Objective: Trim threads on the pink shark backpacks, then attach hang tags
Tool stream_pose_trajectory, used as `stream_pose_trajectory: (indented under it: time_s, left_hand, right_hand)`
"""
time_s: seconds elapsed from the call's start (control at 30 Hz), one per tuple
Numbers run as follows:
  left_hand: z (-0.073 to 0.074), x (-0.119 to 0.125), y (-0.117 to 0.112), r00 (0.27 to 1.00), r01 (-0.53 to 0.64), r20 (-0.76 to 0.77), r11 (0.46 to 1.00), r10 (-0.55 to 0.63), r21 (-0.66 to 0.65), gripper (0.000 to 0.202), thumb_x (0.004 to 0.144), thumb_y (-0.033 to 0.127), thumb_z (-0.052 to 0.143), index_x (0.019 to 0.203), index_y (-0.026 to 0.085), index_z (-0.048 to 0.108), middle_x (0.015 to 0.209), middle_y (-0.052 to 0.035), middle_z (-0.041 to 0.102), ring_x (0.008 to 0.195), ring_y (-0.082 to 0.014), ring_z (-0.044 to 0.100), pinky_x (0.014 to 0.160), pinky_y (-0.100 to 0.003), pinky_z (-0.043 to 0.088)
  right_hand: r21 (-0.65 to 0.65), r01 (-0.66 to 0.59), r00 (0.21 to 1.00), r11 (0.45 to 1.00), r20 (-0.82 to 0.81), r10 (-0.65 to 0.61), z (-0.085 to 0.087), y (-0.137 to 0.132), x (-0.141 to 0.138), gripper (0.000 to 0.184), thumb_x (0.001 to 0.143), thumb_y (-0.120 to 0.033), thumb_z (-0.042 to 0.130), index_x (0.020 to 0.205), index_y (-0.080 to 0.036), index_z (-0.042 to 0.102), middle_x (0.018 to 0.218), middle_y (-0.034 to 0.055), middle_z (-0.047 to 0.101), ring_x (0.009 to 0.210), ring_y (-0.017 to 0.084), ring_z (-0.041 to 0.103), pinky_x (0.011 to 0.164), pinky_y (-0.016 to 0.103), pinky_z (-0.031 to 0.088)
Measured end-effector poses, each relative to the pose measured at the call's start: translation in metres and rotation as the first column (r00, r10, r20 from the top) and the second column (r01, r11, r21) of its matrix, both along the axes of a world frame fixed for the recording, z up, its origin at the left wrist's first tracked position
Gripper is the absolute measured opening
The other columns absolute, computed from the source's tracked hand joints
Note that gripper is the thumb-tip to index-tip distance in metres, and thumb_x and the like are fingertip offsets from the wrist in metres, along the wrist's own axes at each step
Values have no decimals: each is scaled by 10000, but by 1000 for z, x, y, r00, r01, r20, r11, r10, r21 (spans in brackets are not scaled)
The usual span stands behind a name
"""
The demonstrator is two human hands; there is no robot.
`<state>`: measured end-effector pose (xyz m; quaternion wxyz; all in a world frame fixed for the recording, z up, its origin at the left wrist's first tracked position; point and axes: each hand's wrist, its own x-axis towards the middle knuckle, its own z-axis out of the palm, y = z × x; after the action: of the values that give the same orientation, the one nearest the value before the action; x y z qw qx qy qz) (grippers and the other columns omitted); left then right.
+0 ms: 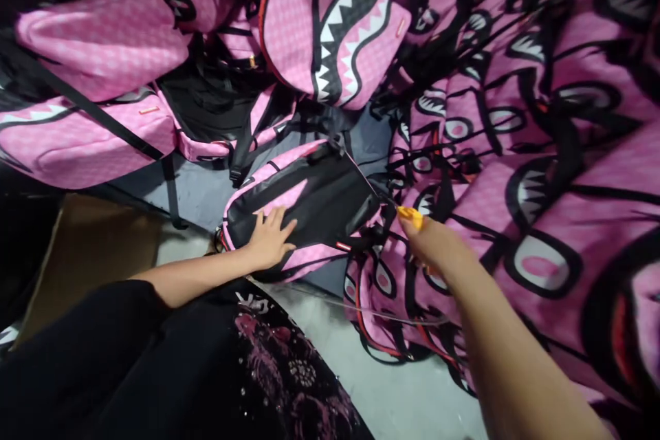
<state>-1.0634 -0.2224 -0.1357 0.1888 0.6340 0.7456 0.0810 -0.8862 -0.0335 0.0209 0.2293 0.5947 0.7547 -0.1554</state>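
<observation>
A pink and black backpack (335, 194) lies on a grey surface in front of me, its black padded side up and its straps showing. My left hand (271, 239) rests on it with the fingers spread, pressing near its lower left side. Off the bag's right edge, my right hand (438, 244) is closed round a small yellow object (410, 217). Its kind is hard to make out, as the fingers cover much of it and the hand is slightly blurred. A thin dark line runs between the yellow object and the backpack's top edge.
Pink backpacks with eye and tooth prints (546, 265) are heaped high on the right. More pink bags (355, 41) lie at the back and left, with loose black straps (97, 113). A cardboard sheet (93, 240) stands at lower left, beside the pale floor (397, 392).
</observation>
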Motion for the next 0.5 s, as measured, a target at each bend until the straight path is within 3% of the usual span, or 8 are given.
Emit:
stream_pose_trajectory:
  time_s: [0.1,0.17,0.23,0.3,0.37,0.43,0.47,0.5]
  left_hand:
    - [-5,37,-11,986,158,54,987,-156,-28,904,782,578,653,1525,239,265,1580,-217,199,1391,-394,280,1074,-548,289]
    - [-11,54,-13,988,152,45,980,-148,-125,949,744,450,739,1529,228,255,1547,-243,268,1308,-396,392,981,-509,395]
    - [-15,55,-12,993,73,97,993,-64,-92,767,817,338,668,1501,250,332,1476,-217,404,1221,-361,483,922,-463,438]
    - [-16,38,-6,940,-59,335,998,64,-26,512,904,342,532,1408,268,476,1324,-156,573,1084,-289,582,883,-398,466]
    - [-15,13,0,719,-223,636,960,281,-172,414,957,418,400,1288,234,568,1107,-126,685,832,-214,642,755,-331,497]
    - [-12,-7,5,438,-275,737,858,514,-434,479,977,480,289,1237,187,564,942,-124,716,623,-172,599,611,-297,481]
    - [-11,-12,6,370,-285,718,808,590,-516,506,984,478,240,1244,170,545,898,-128,715,581,-166,576,573,-293,468]
    - [-9,-11,6,349,-307,693,776,631,-551,505,989,461,222,1267,169,526,898,-130,711,593,-168,577,576,-297,469]
  right_hand:
    - [-227,33,999,973,-6,-36,3,-9,18,441,947,-499,457,1086,-116,626,608,57,627,477,138,537,555,257,382]
    - [-230,60,997,971,-42,-71,8,-17,34,418,941,-504,466,1020,-127,627,562,49,612,466,142,538,547,256,390]
    - [-125,152,983,980,-88,-163,13,-27,59,449,962,-510,389,909,-125,613,502,54,575,447,153,536,528,265,386]
    - [-249,189,948,950,-207,-242,13,-45,87,520,955,-565,334,757,-150,577,471,62,552,427,154,526,498,266,369]
    - [-467,143,892,873,-320,-318,6,-71,111,579,923,-637,317,628,-183,521,452,60,540,409,141,501,476,258,351]
    - [-608,71,866,791,-356,-351,-6,-96,124,601,895,-678,322,585,-194,497,438,52,534,400,132,484,464,248,345]
    - [-657,31,867,753,-358,-348,-13,-106,126,585,889,-673,341,595,-193,499,436,44,533,394,130,482,458,244,345]
    - [-691,-7,873,723,-357,-333,-18,-112,125,556,887,-656,361,622,-190,507,444,38,538,394,131,488,454,242,351]
